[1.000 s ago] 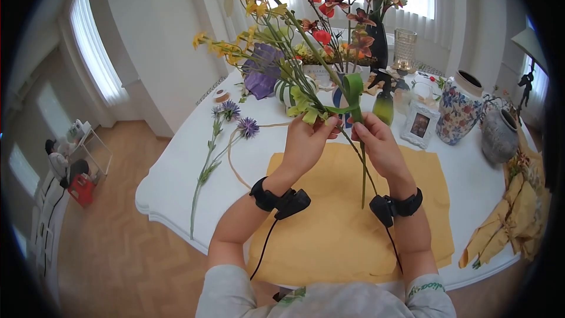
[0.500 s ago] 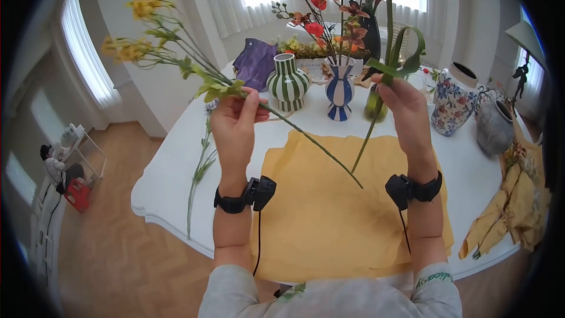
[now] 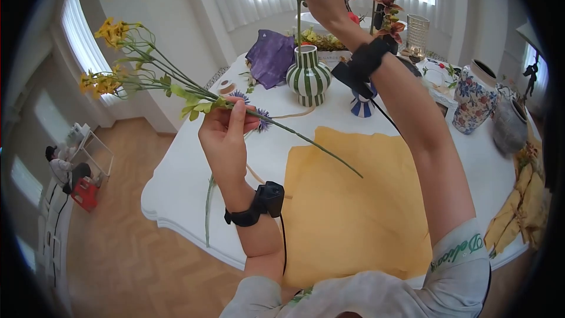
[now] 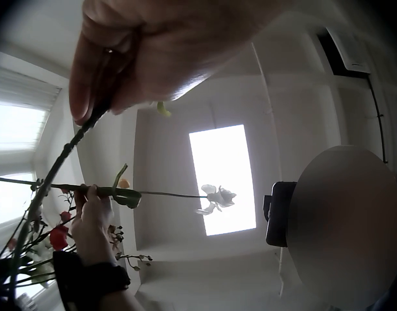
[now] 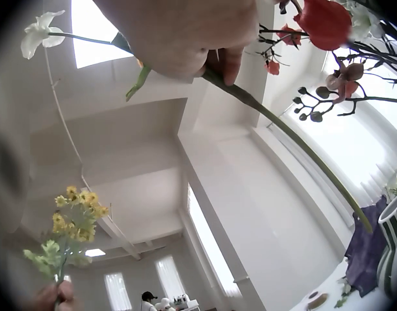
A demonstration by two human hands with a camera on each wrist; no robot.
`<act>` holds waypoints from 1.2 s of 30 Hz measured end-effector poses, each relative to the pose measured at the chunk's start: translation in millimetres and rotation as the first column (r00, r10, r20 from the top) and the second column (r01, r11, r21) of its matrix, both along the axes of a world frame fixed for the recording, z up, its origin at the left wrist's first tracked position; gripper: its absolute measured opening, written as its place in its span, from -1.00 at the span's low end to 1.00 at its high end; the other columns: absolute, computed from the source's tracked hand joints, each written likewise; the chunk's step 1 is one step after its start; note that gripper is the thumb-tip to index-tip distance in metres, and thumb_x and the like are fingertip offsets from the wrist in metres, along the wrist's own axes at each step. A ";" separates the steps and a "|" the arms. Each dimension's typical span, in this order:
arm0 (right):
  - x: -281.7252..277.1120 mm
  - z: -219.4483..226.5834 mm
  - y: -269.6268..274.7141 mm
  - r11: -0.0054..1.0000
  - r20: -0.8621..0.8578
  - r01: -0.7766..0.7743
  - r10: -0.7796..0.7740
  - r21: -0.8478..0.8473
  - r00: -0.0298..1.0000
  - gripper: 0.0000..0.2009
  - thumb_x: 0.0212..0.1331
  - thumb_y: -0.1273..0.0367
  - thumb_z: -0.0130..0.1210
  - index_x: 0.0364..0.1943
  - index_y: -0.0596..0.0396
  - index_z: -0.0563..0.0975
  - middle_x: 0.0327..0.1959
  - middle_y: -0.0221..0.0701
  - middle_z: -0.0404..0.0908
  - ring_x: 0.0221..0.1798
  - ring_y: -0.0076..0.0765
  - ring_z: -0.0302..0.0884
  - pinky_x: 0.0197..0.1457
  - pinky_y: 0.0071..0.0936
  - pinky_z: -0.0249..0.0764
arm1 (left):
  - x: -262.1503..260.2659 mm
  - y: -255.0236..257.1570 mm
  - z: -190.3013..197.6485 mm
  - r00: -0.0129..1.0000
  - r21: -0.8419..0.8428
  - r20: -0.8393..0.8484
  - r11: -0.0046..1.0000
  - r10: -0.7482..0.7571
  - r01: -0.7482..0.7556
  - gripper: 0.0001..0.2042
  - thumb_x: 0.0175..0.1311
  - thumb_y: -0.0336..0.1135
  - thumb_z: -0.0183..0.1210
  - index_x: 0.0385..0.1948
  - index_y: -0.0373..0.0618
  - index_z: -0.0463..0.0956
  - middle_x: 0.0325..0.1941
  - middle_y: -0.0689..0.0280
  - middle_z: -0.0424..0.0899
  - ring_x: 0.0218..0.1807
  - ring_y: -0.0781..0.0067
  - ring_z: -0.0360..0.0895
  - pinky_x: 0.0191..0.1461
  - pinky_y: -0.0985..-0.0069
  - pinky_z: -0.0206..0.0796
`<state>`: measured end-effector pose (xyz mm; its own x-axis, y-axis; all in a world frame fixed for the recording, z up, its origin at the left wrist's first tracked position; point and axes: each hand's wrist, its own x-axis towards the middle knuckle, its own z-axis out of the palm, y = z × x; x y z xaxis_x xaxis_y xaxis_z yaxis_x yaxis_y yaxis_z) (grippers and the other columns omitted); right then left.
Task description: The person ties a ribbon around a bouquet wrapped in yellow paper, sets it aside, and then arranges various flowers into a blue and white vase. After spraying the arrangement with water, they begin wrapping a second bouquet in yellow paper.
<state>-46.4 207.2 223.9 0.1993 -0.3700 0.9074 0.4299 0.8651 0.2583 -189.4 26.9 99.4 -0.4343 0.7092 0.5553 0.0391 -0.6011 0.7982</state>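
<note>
My left hand (image 3: 222,144) pinches the stem of a spray of yellow flowers (image 3: 110,34), which leans out to the left while the stem's bare end (image 3: 329,154) slants over the yellow paper. Raised and reaching forward, my right hand (image 3: 323,3) grips a thick green stem (image 5: 295,139) with a long leaf (image 4: 126,196). A white flower (image 4: 219,196) tops that stem, outside the head view. The stem's lower end comes down at the mouth of a green-and-white striped vase (image 3: 309,81); in the right wrist view it overlaps the purple wrapping (image 5: 363,256).
Yellow paper (image 3: 359,212) covers the table's front. Purple thistle-like flowers (image 3: 263,120) lie at left beyond my left hand. A blue-and-white vase (image 3: 362,106) stands partly behind my right arm. At right are a floral vase (image 3: 471,103), a grey pot (image 3: 509,126) and a paper-wrapped bouquet (image 3: 512,209).
My hands have drawn apart, separating the two stems. The right hand has moved up, forward and left with the white flower, toward the striped vase. The left still holds the yellow spray.
</note>
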 end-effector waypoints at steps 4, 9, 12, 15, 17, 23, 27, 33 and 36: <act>-8.6 -15.9 47.7 0.886 0.129 -0.045 0.116 -0.461 0.985 -0.80 0.13 0.49 -0.15 -0.18 0.23 0.42 -0.30 0.02 0.46 -0.26 0.24 0.38 -0.16 -0.15 0.30 | -8.8 3.9 1.0 1.000 -0.028 0.015 1.000 0.013 -0.012 -0.85 0.16 -0.40 0.06 -0.31 -0.27 0.41 -0.44 0.22 0.54 -0.47 0.53 0.49 -0.37 0.66 0.41; -16.5 -28.8 93.3 0.806 0.124 0.092 -0.024 -0.584 0.992 -0.80 0.16 0.32 -0.06 -0.26 0.18 0.45 -0.46 -0.07 0.51 -0.34 0.11 0.44 -0.32 -0.27 0.31 | -17.1 9.8 -0.1 0.998 -0.029 0.046 0.999 0.031 -0.030 -0.84 0.15 -0.39 0.08 -0.31 -0.28 0.41 -0.44 0.21 0.54 -0.46 0.52 0.49 -0.36 0.65 0.41; -20.9 -47.8 106.4 0.817 0.172 0.196 -0.121 -0.543 0.978 -0.80 0.16 0.34 -0.06 -0.25 0.18 0.44 -0.44 -0.09 0.50 -0.35 0.07 0.45 -0.33 -0.24 0.31 | -19.1 13.8 -3.6 0.998 -0.026 0.064 0.999 0.021 -0.019 -0.83 0.15 -0.38 0.09 -0.31 -0.29 0.41 -0.44 0.20 0.55 -0.47 0.51 0.49 -0.35 0.65 0.41; -24.8 -68.4 116.3 0.814 0.198 0.152 -0.046 -0.561 0.979 -0.82 0.15 0.36 -0.07 -0.25 0.18 0.42 -0.42 -0.05 0.49 -0.33 0.11 0.43 -0.32 -0.20 0.31 | -18.9 13.8 -2.1 0.998 -0.016 0.064 1.000 0.011 -0.010 -0.83 0.15 -0.38 0.09 -0.31 -0.29 0.42 -0.44 0.20 0.55 -0.46 0.50 0.50 -0.35 0.64 0.41; -26.4 -80.9 119.7 0.778 0.230 0.189 -0.058 -0.599 0.971 -0.83 0.16 0.37 -0.09 -0.26 0.19 0.41 -0.42 -0.03 0.48 -0.32 0.14 0.42 -0.31 -0.17 0.30 | -18.9 13.5 -2.3 0.998 -0.025 0.058 0.999 0.022 -0.020 -0.83 0.15 -0.38 0.09 -0.31 -0.29 0.42 -0.44 0.19 0.55 -0.46 0.50 0.50 -0.35 0.65 0.41; -24.4 -112.3 126.1 0.638 0.345 0.315 -0.081 -0.703 0.935 -0.89 0.11 0.45 -0.13 -0.35 0.23 0.36 -0.40 0.00 0.47 -0.25 0.17 0.40 -0.21 -0.07 0.30 | -18.7 14.4 -3.0 0.998 -0.022 0.055 0.999 0.026 -0.025 -0.83 0.15 -0.39 0.08 -0.30 -0.30 0.42 -0.42 0.18 0.56 -0.46 0.50 0.51 -0.35 0.65 0.42; -17.3 -129.2 130.7 0.539 0.352 0.315 -0.037 -0.781 0.935 -0.88 0.10 0.45 -0.13 -0.33 0.24 0.37 -0.39 0.04 0.48 -0.24 0.18 0.41 -0.19 -0.05 0.30 | -18.2 14.3 -2.5 0.998 -0.023 0.062 1.000 0.013 -0.012 -0.83 0.15 -0.38 0.08 -0.30 -0.30 0.42 -0.42 0.18 0.56 -0.46 0.50 0.51 -0.36 0.65 0.42; -12.9 -145.7 135.1 0.633 0.349 0.291 -0.035 -0.717 0.937 -0.75 0.16 0.32 -0.16 -0.39 0.29 0.43 -0.45 0.07 0.47 -0.30 0.23 0.39 -0.27 -0.03 0.30 | -15.9 13.5 -1.2 0.997 -0.030 0.076 1.000 0.011 -0.009 -0.86 0.17 -0.40 0.06 -0.35 -0.31 0.43 -0.47 0.21 0.55 -0.47 0.54 0.50 -0.35 0.64 0.42; -7.6 -151.8 135.0 0.544 0.408 0.361 -0.037 -0.758 0.912 -0.74 0.16 0.33 -0.17 -0.43 0.29 0.45 -0.45 0.07 0.47 -0.30 0.22 0.40 -0.27 -0.04 0.31 | -16.2 13.8 -1.5 0.997 -0.018 0.083 1.000 -0.002 0.004 -0.86 0.17 -0.40 0.06 -0.34 -0.31 0.43 -0.47 0.21 0.55 -0.48 0.53 0.50 -0.36 0.64 0.42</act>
